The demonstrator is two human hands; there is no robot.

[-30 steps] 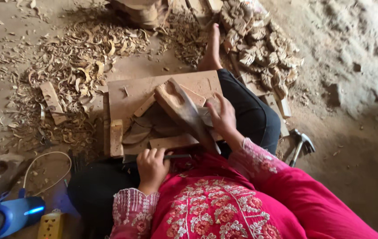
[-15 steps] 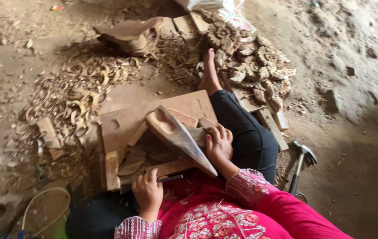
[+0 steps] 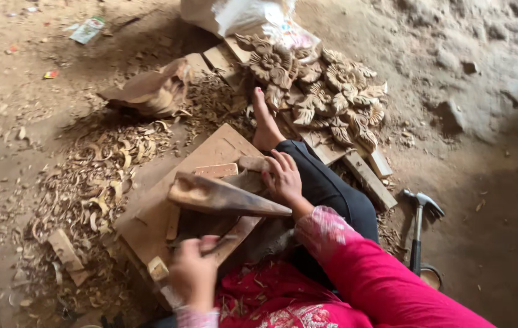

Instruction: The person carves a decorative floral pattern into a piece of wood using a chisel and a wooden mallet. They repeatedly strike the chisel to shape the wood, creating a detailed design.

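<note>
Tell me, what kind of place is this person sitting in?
Probably a simple woodcarving workshop with a dirt floor. Curly wood shavings cover the ground, a pile of carved wooden flowers lies by the foot, and a claw hammer rests nearby. The right hand steadies a wedge-shaped wood piece on a board.

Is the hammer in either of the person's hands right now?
No. The hammer lies on the dirt floor to the person's right, apart from the right hand and the left hand.

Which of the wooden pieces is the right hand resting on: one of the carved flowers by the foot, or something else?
Not the carved flowers; those lie beyond the foot. The right hand rests on the plain block on the work board.
</note>
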